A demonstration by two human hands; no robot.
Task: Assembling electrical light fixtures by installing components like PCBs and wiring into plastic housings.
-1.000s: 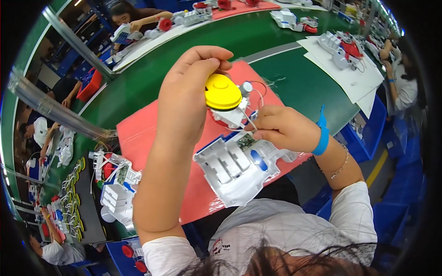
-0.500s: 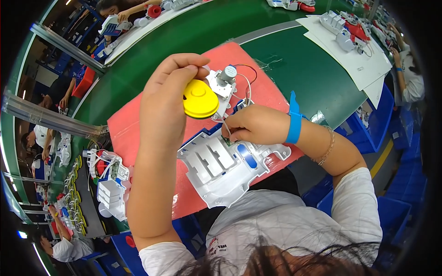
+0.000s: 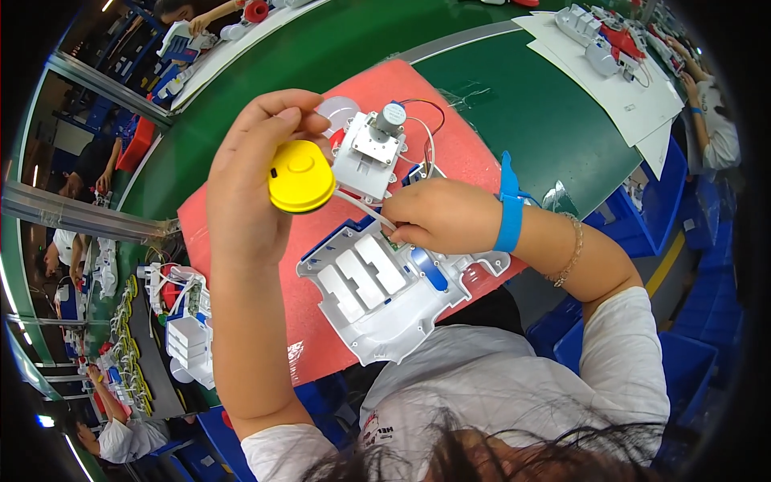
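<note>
My left hand (image 3: pixel 255 165) is raised above the left of the red foam mat (image 3: pixel 249 233). Its curled fingers hold a yellow round cap-like part (image 3: pixel 302 175) against the palm. From beside this part a white cable (image 3: pixel 360 206) runs to my right hand (image 3: pixel 446 213). There my right fingers pinch together on the cable, over a green circuit board in a white plastic housing half (image 3: pixel 377 317); the fingertips are partly hidden. Behind my hands lies a white assembly (image 3: pixel 363 165) with a silver motor (image 3: pixel 391 118) and thin wires. A clear round cover (image 3: pixel 339 112) shows beside my left fingers.
At my left stands another white housing with wires (image 3: pixel 189 337), beside a row of yellow parts (image 3: pixel 135 345). White sheets (image 3: pixel 610 88) carry more parts at the far right. Blue bins (image 3: pixel 638 229) stand at the right. Co-workers sit along both sides of the green table (image 3: pixel 514 104).
My left hand has moved left with the yellow part, drawing away from the motor assembly, which shows more fully. The white cable stretches farther. My right hand stays at the circuit board.
</note>
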